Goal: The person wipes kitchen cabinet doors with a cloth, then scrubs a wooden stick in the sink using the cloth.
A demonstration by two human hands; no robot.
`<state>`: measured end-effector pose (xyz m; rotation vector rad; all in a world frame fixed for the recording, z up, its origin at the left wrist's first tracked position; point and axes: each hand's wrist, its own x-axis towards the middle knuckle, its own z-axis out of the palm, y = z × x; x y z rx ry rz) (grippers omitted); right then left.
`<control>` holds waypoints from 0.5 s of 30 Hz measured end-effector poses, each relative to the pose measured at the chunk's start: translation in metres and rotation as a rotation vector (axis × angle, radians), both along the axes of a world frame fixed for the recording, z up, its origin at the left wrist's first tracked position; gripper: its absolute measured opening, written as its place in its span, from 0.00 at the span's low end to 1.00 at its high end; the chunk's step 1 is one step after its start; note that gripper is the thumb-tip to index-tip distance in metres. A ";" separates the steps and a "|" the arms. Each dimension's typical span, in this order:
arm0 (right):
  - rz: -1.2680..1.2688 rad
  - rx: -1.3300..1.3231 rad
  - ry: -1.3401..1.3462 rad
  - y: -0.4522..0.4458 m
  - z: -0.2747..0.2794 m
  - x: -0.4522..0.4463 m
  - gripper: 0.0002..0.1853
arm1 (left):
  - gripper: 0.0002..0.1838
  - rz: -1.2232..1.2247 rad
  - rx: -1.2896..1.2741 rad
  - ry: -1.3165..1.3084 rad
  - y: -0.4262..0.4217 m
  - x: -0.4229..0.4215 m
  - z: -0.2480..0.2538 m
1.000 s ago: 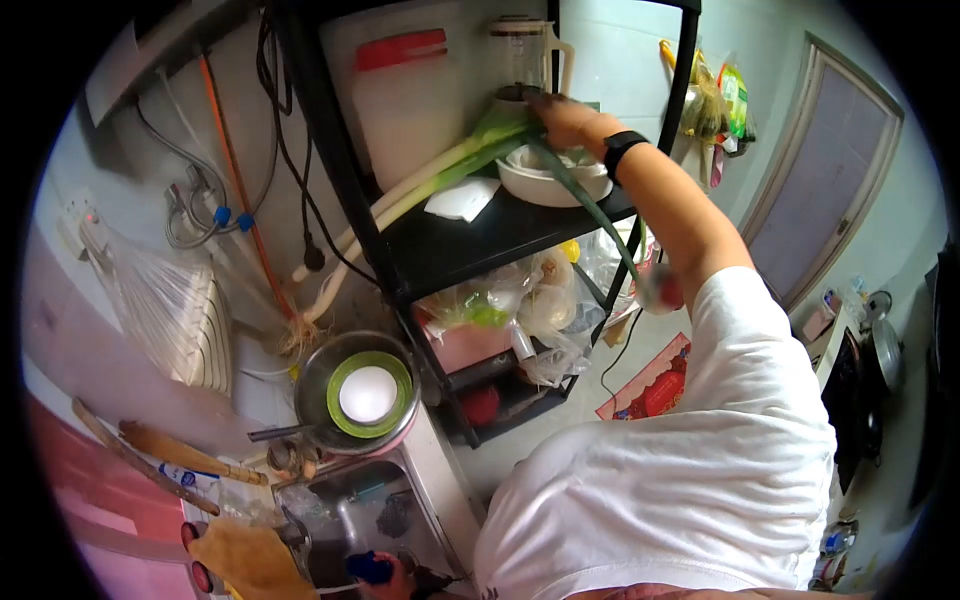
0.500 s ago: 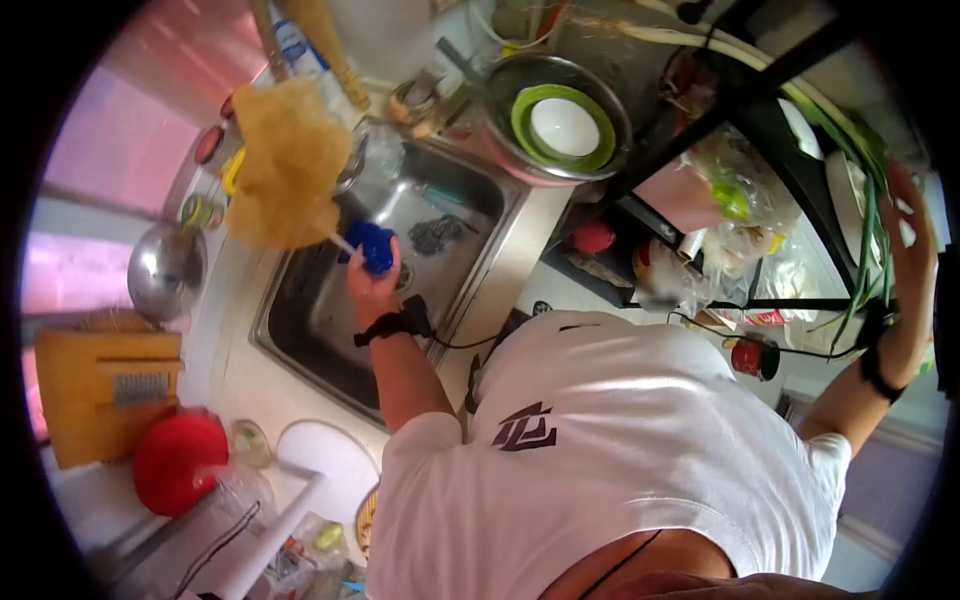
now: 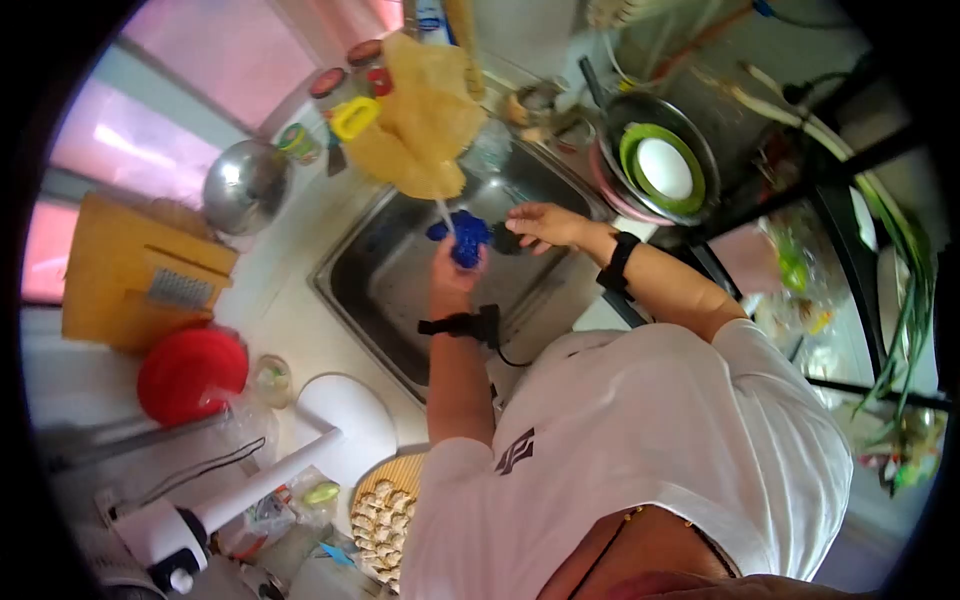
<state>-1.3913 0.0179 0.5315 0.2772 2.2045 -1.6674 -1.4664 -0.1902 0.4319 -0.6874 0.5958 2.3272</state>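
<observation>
My left hand [image 3: 457, 275] is closed round a crumpled blue cloth [image 3: 468, 238] over the sink [image 3: 400, 312]. A thin pale stream, like running water, comes down onto the cloth from beneath a tan, cloth-like sheet [image 3: 418, 115]. Just right of the blue cloth is my right hand [image 3: 545, 226], its fingers partly bent and apart, with nothing plainly held. A dark grey mesh scrubber [image 3: 508, 238] shows by its fingertips, partly hidden; whether they touch, I cannot tell. Each wrist wears a black strap.
Right of the sink stands a pan [image 3: 700, 135] with a green bowl [image 3: 635, 150] and a white bowl [image 3: 664, 168] inside. On the left are a metal bowl [image 3: 245, 185], wooden board [image 3: 140, 270] and red basin [image 3: 192, 375]. Dumplings [image 3: 380, 530] lie at the lower left.
My right hand has come from the spring onions at the far right to the sink, beside the blue cloth. The left hand still holds the cloth. The view has turned.
</observation>
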 end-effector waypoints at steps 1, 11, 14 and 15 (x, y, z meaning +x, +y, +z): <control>-0.117 -0.135 -0.114 -0.008 -0.003 -0.012 0.30 | 0.17 -0.046 0.003 0.021 0.002 0.004 0.004; -0.203 -0.432 -0.161 -0.026 -0.096 -0.097 0.12 | 0.13 -0.146 -0.518 0.123 -0.016 0.018 0.047; -0.215 -0.433 -0.044 -0.029 -0.113 -0.112 0.10 | 0.11 -0.080 -0.623 0.000 -0.027 0.020 0.040; -0.208 -0.445 -0.050 -0.032 -0.108 -0.114 0.10 | 0.11 -0.073 -0.636 -0.005 -0.033 0.022 0.039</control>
